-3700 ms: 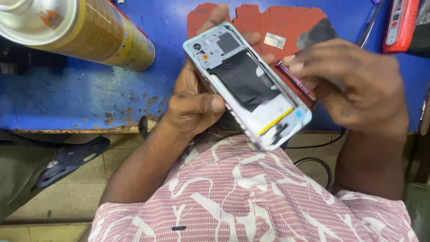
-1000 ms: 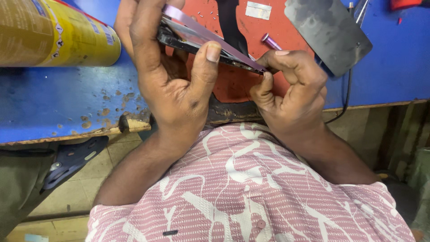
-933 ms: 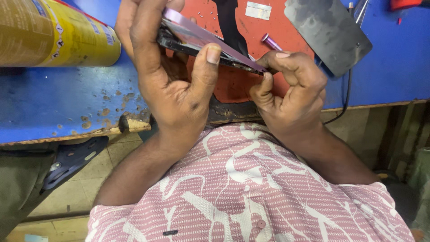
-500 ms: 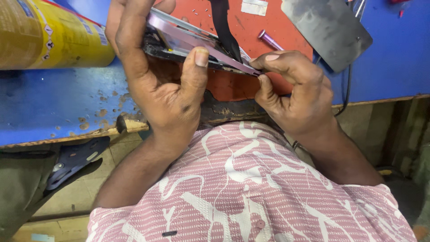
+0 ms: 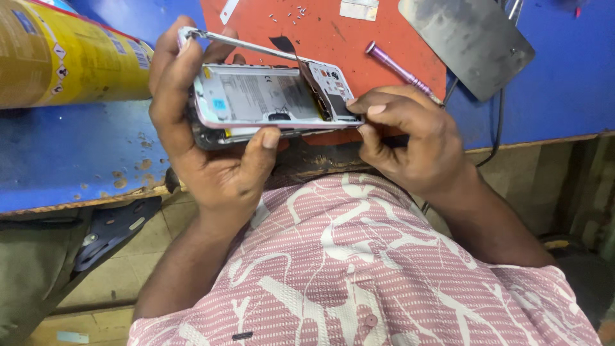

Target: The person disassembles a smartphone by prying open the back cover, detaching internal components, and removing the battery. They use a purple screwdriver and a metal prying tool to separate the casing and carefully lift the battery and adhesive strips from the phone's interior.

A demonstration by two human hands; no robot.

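Now the phone (image 5: 269, 102) lies flatter in your hands than half a second ago: then you saw it almost edge-on, and at present its opened back faces the camera. The thin panel (image 5: 246, 43) that lay close against the body stands lifted at the phone's 12 o'clock edge, joined near the camera end, so the separation appears to have progressed and the interior is exposed for work.

Your left hand (image 5: 211, 154) clamps the phone from the 9 o'clock end: fingers wrap over the far edge and hold the tip of the lifted panel, while the thumb presses the near edge at 6 o'clock. Your right hand (image 5: 410, 144) pinches the 3 o'clock end, with thumb and forefinger closed on the corner beside the camera module.

The phone is held above the near edge of the blue bench (image 5: 77, 166), at 6 o'clock from the red work mat (image 5: 333, 38). Its interior shows a pale grey battery area, a light frame and a dark camera section at the right end.

A purple-handled tool (image 5: 400, 69) lies on the mat at 2 o'clock from the phone. A grey metal plate (image 5: 467, 38) rests beyond it, and a yellow spray can (image 5: 64, 61) lies at 10 o'clock.
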